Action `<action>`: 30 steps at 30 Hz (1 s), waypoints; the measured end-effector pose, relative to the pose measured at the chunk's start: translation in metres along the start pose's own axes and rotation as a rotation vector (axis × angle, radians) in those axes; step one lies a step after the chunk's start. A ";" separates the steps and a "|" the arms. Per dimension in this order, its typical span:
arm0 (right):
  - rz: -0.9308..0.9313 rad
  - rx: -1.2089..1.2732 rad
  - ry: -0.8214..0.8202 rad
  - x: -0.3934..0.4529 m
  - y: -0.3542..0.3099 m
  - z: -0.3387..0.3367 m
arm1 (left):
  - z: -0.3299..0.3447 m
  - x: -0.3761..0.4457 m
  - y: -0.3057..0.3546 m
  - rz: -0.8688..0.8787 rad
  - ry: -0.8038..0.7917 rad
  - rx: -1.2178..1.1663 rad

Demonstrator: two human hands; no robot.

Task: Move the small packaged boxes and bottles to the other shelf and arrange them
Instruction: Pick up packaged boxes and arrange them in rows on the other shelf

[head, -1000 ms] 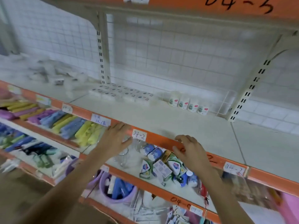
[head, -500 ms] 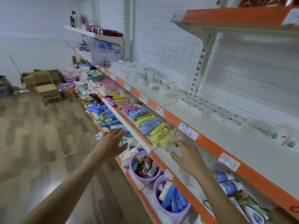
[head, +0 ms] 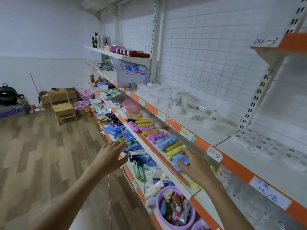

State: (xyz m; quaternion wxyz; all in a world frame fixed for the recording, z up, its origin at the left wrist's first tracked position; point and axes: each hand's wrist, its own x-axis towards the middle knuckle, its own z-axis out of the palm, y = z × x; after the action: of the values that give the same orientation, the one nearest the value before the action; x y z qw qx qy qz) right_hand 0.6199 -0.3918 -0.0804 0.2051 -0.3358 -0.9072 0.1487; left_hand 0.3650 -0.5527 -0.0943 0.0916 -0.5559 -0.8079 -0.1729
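Note:
My right hand (head: 195, 165) reaches onto the middle shelf, fingers above and thumb below a blue roll pack (head: 181, 159) at the near end of a row of yellow, pink and blue rolls (head: 154, 134). Out over the aisle, my left hand (head: 110, 156) hovers with its fingers spread and holds nothing. It is beside the lower shelf of blue and green tubes (head: 141, 161). Small white packaged boxes (head: 269, 146) lie in rows on the upper shelf (head: 232, 156) marked 04-2. A purple basin (head: 159, 214) near me holds bottles and tubes.
Clear plastic containers (head: 182, 100) crowd the upper shelf further along. A pink bowl (head: 131, 104) sits on the middle shelf. A wooden chair (head: 64, 106), cardboard boxes (head: 44, 97) and a black bag (head: 8, 95) stand on the wooden floor at the far wall.
My view has swung left, from the 04-2 shelf to the length of the aisle. Both hands left the shelf edge. The right hand dropped to the roll row and the left drifted outward.

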 end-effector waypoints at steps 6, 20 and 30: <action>0.023 -0.016 0.009 0.058 0.008 0.007 | 0.020 0.061 -0.027 0.045 -0.041 -0.031; -0.031 0.008 0.102 0.315 0.056 0.018 | 0.047 0.299 -0.080 0.108 -0.060 0.017; -0.028 -0.111 -0.072 0.465 0.085 0.048 | 0.083 0.462 -0.105 0.205 -0.088 0.022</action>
State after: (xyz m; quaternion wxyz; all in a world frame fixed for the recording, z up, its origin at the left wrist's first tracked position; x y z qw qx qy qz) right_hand 0.3228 -0.0242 -0.0309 0.1553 -0.3282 -0.9256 0.1073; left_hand 0.1022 -0.1541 -0.0326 0.0794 -0.6416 -0.7519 -0.1293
